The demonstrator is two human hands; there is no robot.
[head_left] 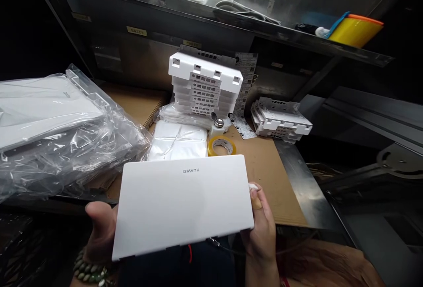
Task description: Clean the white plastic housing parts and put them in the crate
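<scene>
A flat white plastic cover (181, 207) with upside-down HUAWEI lettering is held up in front of me, slightly tilted. My left hand (102, 229) supports its left edge, thumb raised off the surface and fingers hidden behind the cover. At the right edge, my right hand (261, 216) grips the cover, with a tan finger cot on one digit and a small piece of white material at the fingers. Just beyond the cover lie a roll of yellow tape (234, 147), a small white bottle with a metal top (218, 127) and a tied bundle of white bags (178, 139).
Stacked white plastic housings (206, 80) stand at the back, with a smaller stack (282, 119) to the right. Clear plastic wrap (109, 146) surrounds white covers on the left. Cardboard (280, 190) lies over the metal bench. A shelf (198, 13) overhangs the back, carrying a yellow container (357, 31).
</scene>
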